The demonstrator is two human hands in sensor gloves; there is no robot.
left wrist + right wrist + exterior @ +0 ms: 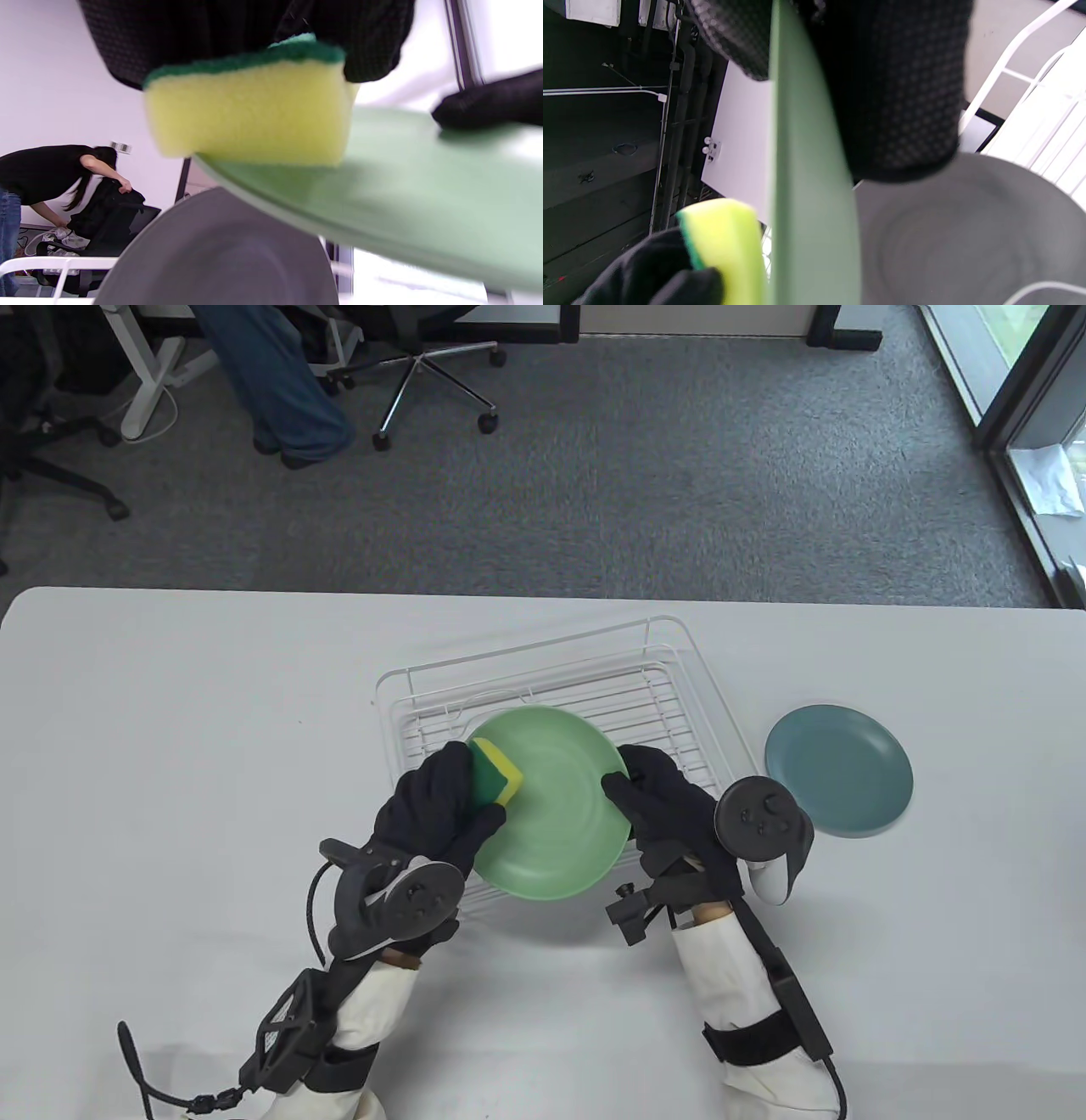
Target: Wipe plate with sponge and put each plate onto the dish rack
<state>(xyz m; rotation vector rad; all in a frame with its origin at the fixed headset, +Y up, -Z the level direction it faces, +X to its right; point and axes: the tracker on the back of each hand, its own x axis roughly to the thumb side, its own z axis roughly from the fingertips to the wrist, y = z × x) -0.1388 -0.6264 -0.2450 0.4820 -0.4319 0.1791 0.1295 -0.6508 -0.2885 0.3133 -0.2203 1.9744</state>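
While the right hand [670, 814] pinches the green plate [551, 806] by its rim above the rack [679, 678], the left hand [433, 814], fingers curled round the sponge [495, 772], should probably press flat and sweep across

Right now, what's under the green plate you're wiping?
A grey plate lies in the rack directly under the green plate, seen only in both wrist views. From the table view the green plate hides it entirely, so its exact seating on the wires cannot be seen.
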